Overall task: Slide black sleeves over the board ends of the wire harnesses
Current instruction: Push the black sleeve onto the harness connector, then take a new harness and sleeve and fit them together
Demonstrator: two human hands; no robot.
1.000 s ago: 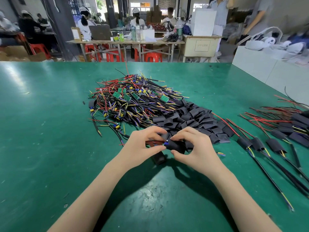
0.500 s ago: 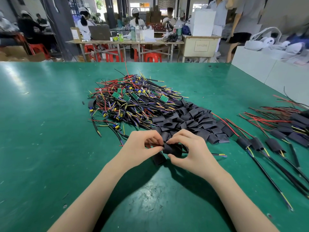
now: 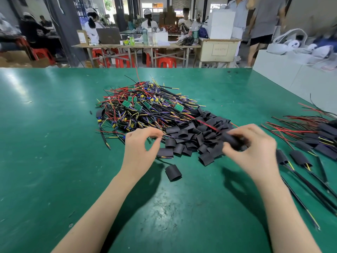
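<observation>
A tangled pile of wire harnesses (image 3: 144,110) with small green boards lies mid-table. Beside it on the right sits a heap of black sleeves (image 3: 193,137); one loose sleeve (image 3: 173,172) lies nearer to me. My right hand (image 3: 255,148) grips a sleeved harness (image 3: 234,141), blurred by motion, whose red wire trails up-left over the heap. My left hand (image 3: 141,147) hovers at the pile's near edge, fingers loosely curved, with nothing visibly held. Several sleeved harnesses (image 3: 300,156) lie in a row at the right.
The green table (image 3: 54,161) stretches wide to the left and front. White boxes (image 3: 291,79) stand at the back right corner. Beyond the far edge are work tables, red stools and several people.
My hands have parted. The right hand has carried the sleeved harness to the right, toward the row of sleeved ones. The left hand has let go and stays near the pile.
</observation>
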